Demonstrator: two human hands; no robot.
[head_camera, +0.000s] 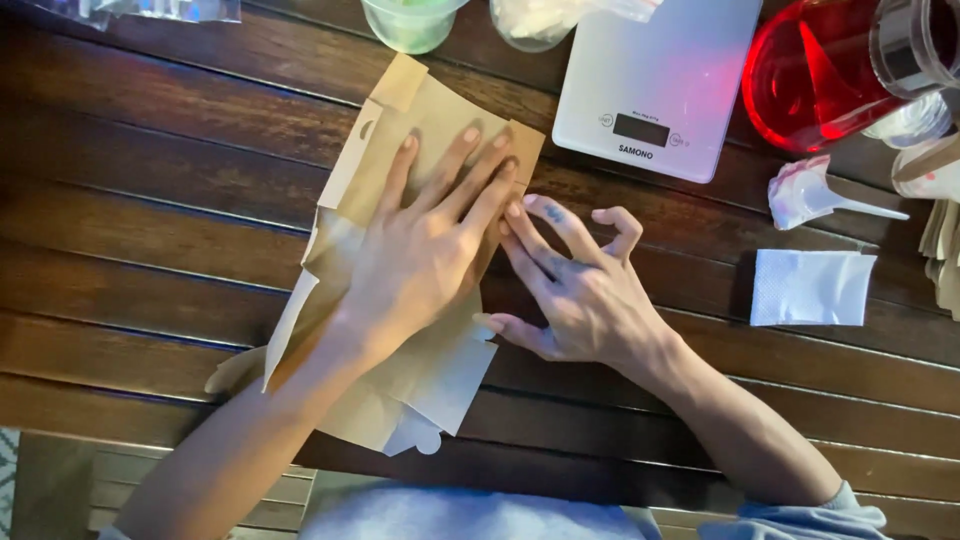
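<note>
Head view: left hand (420, 255) lies flat, fingers spread, on a brown paper bag (430, 110) near the tabletop (150, 250) centre; right hand (580, 295), grasping nothing, presses fingertips along the bag's right edge. For a sharp crease, keep palm pressure even w/ fingertips tight to the fold. Nearby: white scale (655, 80), red jug (820, 75), white packet (810, 288) at right; none obstructs.

A home craft spot is showing here: a dark slatted wooden bench (150, 130) is carrying a kitchen scale (660, 80) and a red-liquid jug (820, 75).
</note>
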